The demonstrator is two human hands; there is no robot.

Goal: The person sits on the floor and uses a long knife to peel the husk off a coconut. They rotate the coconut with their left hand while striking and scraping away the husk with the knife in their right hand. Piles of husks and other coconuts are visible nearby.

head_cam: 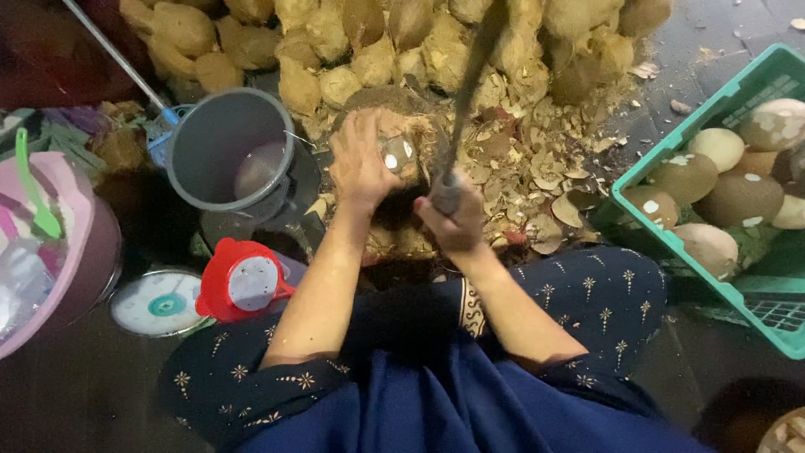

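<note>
While hands grip coconut (394,155) and blade (465,92): grey bucket (220,147) left, green crate (671,172) right.

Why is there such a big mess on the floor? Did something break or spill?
Nothing looks broken by accident. Pale husk chips are scattered over the dark ground around the coconut that the left hand steadies while the right hand grips a long blade. The chips lie loose beside the green crate, not in any container.

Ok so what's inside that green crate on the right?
The green crate holds several husked coconuts, brown and pale, some with white chipped spots. Whatever lies beneath them is covered, and the crate runs past the picture's edge.
</note>
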